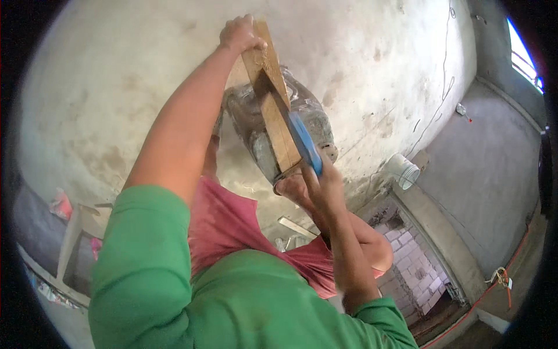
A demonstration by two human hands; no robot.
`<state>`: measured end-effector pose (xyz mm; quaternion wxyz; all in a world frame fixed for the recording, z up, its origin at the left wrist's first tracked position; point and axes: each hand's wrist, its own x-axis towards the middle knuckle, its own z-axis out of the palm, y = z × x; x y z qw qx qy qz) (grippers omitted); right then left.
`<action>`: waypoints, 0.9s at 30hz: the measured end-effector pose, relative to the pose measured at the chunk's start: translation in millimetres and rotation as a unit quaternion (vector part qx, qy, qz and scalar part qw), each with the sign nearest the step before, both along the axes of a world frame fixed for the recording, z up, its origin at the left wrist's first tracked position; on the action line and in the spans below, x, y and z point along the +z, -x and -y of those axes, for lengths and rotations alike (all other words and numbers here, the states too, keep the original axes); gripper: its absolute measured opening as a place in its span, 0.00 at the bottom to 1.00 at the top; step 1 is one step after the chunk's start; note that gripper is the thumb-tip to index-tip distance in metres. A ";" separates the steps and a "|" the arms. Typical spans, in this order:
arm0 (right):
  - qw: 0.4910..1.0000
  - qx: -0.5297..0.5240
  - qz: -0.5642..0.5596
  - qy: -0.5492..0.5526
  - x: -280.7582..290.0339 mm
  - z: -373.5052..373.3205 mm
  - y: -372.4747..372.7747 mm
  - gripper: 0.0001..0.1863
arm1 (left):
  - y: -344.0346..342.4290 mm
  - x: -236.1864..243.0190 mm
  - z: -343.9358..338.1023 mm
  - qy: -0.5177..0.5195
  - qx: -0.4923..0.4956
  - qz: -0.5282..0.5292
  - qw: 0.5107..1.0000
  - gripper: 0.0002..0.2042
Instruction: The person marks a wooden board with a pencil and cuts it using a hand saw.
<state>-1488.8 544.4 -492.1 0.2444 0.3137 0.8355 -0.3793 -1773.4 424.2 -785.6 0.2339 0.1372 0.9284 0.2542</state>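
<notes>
My left hand (243, 35) is closed round the far end of a wooden board (278, 136), which lies across a scuffed dark grey support (247, 116) whose kind I cannot make out. Lower right, my right hand (325, 186) grips the blue handle of a handsaw (305, 142). The dark blade slants up and left over the board, and pale sawdust lies on the wood near my left hand. One of my feet (292, 187) is by the board's near end. Whether the teeth are inside a cut cannot be seen.
A white bucket (405, 170) lies tipped on its side to the right. Beyond it a thin wire (445, 75) runs along the pale floor. Light blocks (415, 264) fill a recess at the lower right, beside an orange cord (517, 250). A wooden frame (72, 241) stands left.
</notes>
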 end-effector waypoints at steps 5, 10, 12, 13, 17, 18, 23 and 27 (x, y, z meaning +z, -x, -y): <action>0.988 -0.040 0.149 0.012 85.9 -13.3 -40.1 0.25 | 0.8 4.6 22.2 0.011 0.009 -0.017 1.000 0.43; 0.999 0.032 0.004 -0.042 -77.0 -19.9 18.8 0.20 | 3.3 15.1 -16.1 -0.019 -0.028 -0.030 0.999 0.46; 0.995 0.036 -0.082 -0.033 -136.0 -6.8 57.6 0.20 | 2.8 10.4 -10.9 -0.014 -0.018 -0.044 0.999 0.45; 0.995 0.039 -0.089 -0.028 -144.0 -2.2 64.1 0.20 | 2.4 7.5 -6.6 -0.018 -0.008 -0.053 0.998 0.45; 1.000 -0.009 0.005 0.006 -44.1 4.8 22.2 0.23 | 7.6 5.8 7.2 -0.010 -0.027 0.016 0.999 0.44; 0.999 -0.016 0.051 0.000 -9.9 -1.2 -6.1 0.24 | 4.5 5.6 4.2 -0.009 -0.029 0.018 0.999 0.44; 0.998 0.026 0.059 -0.017 83.1 -13.2 -64.9 0.20 | 10.5 -5.5 30.5 0.001 -0.007 0.012 1.000 0.42; 0.998 -0.025 0.033 -0.040 -53.1 -13.8 -8.7 0.18 | 2.8 -15.0 -9.2 -0.054 -0.030 -0.036 0.997 0.40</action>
